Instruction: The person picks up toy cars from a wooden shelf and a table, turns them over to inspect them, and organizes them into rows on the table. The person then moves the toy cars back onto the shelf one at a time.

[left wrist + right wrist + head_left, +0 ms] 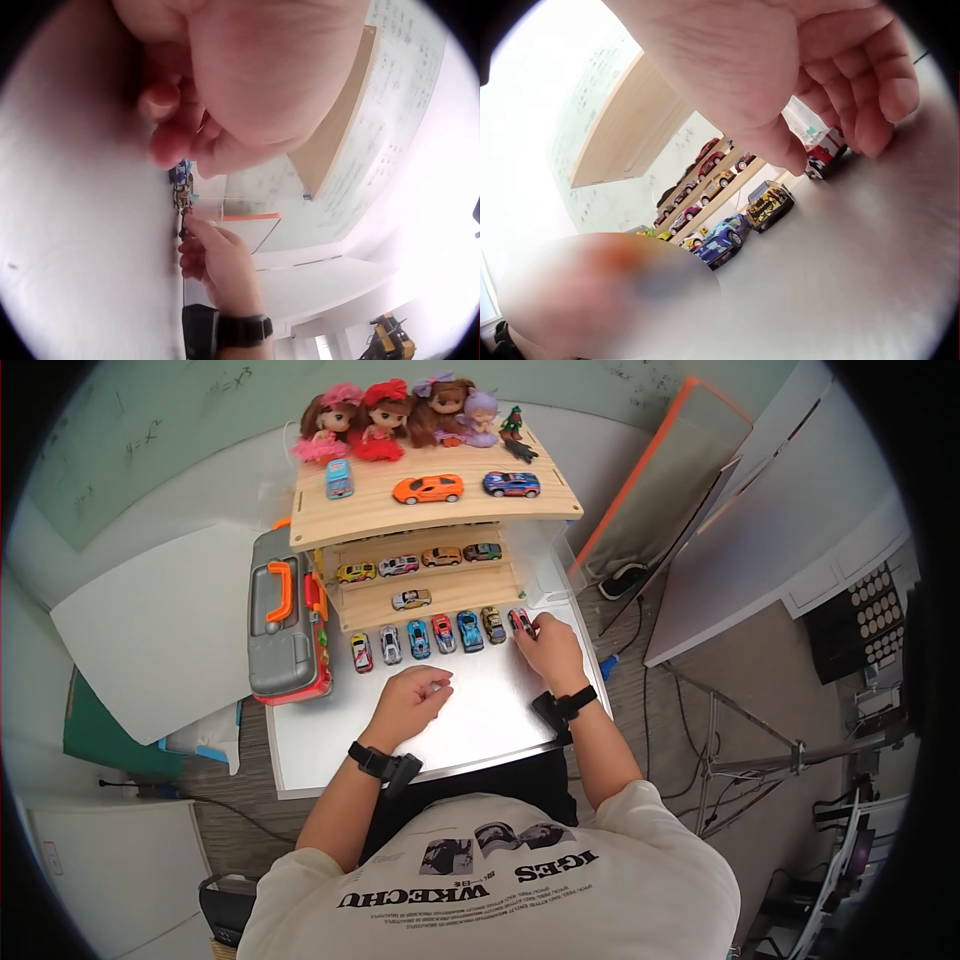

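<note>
My right fingers (874,133) pinch the red-and-white car (826,150) beside the yellow-patterned car (770,207); my left fingers (166,144) curl loosely over the desk (490,715)

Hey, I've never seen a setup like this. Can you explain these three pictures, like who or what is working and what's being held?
There's no robot here, just a person using two bare hands. The widest picture comes from a camera on the head, looking down. The other two come from cameras worn on the wrists, so each shows one hand close up, at a slant.

On the white table, seven toy cars form a row in front of a wooden shelf. More cars sit on the shelf, with dolls on top. A grey toolbox stands to the left.

The right hand grips the red-and-white car at the row's right end. The left hand is loosely curled, with nothing visible in it.
</note>
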Available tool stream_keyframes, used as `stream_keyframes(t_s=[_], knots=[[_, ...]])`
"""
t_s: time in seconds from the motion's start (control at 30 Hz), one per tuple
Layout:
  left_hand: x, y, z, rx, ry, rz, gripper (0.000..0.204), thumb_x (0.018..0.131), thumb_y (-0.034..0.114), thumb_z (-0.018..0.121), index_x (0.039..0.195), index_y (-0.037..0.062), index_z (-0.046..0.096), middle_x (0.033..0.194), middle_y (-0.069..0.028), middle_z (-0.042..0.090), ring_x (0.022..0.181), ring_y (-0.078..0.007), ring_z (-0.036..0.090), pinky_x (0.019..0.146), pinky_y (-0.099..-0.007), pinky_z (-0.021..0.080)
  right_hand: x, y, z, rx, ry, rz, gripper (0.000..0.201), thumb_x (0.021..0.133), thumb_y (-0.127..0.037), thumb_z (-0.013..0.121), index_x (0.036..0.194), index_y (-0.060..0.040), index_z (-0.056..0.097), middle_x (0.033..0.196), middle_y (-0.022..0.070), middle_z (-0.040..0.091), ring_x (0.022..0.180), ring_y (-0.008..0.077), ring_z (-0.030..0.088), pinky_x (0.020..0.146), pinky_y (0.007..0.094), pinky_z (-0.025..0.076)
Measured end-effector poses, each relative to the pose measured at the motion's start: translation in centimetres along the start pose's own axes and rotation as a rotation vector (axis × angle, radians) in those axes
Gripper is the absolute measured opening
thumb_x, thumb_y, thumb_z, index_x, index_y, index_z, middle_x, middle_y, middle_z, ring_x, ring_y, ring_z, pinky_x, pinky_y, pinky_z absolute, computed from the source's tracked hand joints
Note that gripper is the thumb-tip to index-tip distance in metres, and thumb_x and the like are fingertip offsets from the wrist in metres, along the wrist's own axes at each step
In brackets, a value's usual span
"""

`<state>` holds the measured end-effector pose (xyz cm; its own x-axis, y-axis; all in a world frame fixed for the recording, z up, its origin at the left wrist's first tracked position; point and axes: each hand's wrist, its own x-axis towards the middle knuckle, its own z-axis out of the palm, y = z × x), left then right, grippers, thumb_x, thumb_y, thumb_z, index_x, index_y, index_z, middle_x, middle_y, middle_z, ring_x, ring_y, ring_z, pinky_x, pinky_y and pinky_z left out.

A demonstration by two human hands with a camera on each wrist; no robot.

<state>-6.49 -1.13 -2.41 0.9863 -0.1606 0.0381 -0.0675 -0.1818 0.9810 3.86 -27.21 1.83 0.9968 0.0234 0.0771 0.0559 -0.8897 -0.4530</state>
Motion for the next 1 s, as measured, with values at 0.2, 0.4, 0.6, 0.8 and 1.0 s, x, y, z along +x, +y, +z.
stream_keyframes(t_s=[0.2, 0.4, 0.6, 0.8, 1.0], knots=[[-0.6, -0.1, -0.1, 0.155, 0.045, 0.204, 0.018, 0.092, 0.01, 0.073, 0.106, -0.0018, 0.074, 0.092, -0.0134, 0.071, 0.073, -0.0257, 0.067, 0.068, -0.0355, 0.054, 1.0, -0.2, 1.6, -0.017, 0.049, 0.018, 0.038, 0.09, -0.033, 0.074, 0.095, 0.0047, 0.07, 0.087, 0.0267, 0.074, 0.086, 0.0443, 0.073, 0.077, 0.0502, 0.057], [-0.8, -0.1, 0.0, 0.249, 0.022, 0.322, 0.016, 0.091, 0.009, 0.072, 0.103, -0.0018, 0.073, 0.091, -0.0154, 0.069, 0.077, -0.0315, 0.067, 0.071, -0.0401, 0.055, 0.5, 1.8, 2.2, 0.148, 0.134, 0.132, 0.048, 0.096, -0.042, 0.069, 0.09, 0.0052, 0.068, 0.078, 0.0236, 0.072, 0.073, 0.0369, 0.074, 0.067, 0.045, 0.057], [-0.8, -0.2, 0.1, 0.265, 0.033, 0.313, 0.017, 0.091, 0.01, 0.071, 0.104, -0.002, 0.073, 0.093, -0.0159, 0.069, 0.078, -0.0328, 0.067, 0.072, -0.0411, 0.055, -1.2, 2.4, 0.4, 0.704, -0.049, 0.418, 0.044, 0.105, -0.042, 0.058, 0.083, -0.0035, 0.063, 0.062, 0.0063, 0.061, 0.044, 0.0155, 0.055, 0.041, 0.0307, 0.042], [-1.0, 0.8, 0.4, 0.213, 0.161, 0.274, 0.014, 0.093, 0.008, 0.071, 0.102, -0.0016, 0.074, 0.097, -0.0143, 0.072, 0.07, -0.0245, 0.066, 0.067, -0.0352, 0.054, -0.1, 4.3, -0.6, 0.911, -0.259, 0.431, 0.043, 0.106, -0.041, 0.057, 0.085, -0.0036, 0.062, 0.062, 0.0057, 0.061, 0.044, 0.0153, 0.055, 0.04, 0.0299, 0.043], [2.4, 4.9, -2.3, 0.471, 0.386, 0.264, 0.014, 0.092, 0.008, 0.072, 0.102, -0.002, 0.074, 0.105, -0.0157, 0.074, 0.068, -0.0238, 0.066, 0.063, -0.0344, 0.054, 0.8, 5.2, -1.4, 0.987, -0.409, 0.421, 0.045, 0.105, -0.042, 0.058, 0.086, -0.0011, 0.062, 0.063, 0.0083, 0.064, 0.045, 0.0168, 0.059, 0.041, 0.0283, 0.047]])
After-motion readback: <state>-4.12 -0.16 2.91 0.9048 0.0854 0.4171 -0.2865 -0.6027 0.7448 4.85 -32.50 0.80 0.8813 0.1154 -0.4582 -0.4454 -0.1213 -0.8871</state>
